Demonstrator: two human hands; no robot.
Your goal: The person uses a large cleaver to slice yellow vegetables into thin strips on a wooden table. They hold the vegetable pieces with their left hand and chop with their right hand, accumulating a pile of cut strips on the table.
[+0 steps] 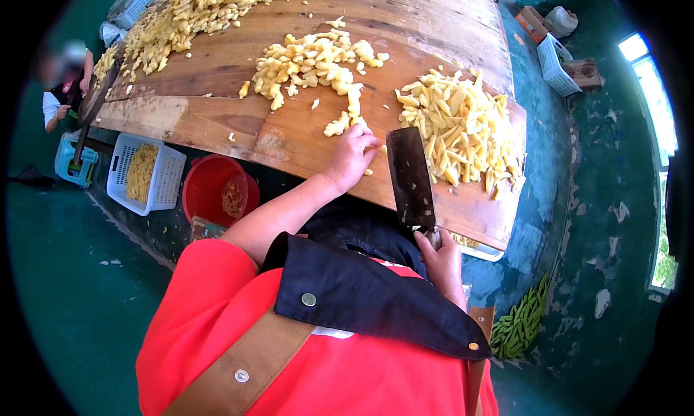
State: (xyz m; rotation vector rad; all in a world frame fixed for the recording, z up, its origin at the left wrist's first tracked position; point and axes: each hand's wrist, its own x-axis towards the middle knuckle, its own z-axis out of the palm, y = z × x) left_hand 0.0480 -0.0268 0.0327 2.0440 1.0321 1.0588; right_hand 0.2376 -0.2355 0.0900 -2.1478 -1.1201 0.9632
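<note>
My right hand (443, 259) grips the handle of a broad, dark-bladed cleaver (412, 177), its blade lying over the near side of the wooden cutting board (303, 139). My left hand (352, 156) rests low over the board, fingers bent together, left of the blade. A small yellow bit shows at its fingertips; whether they pinch it is hard to tell. Just beyond that hand, a trail of whole peeled ginger (355, 99) leads up to a small heap of ginger roots (309, 63). Right of the cleaver lies a large pile of cut ginger pieces (461, 126).
A bigger ginger heap (200, 15) covers the far left of the wooden table (217, 74). Below the left edge stand a white basket (173, 180) and a red bucket (198, 188). Another person (62, 90) is at the far left. Green pods (520, 324) lie on the floor.
</note>
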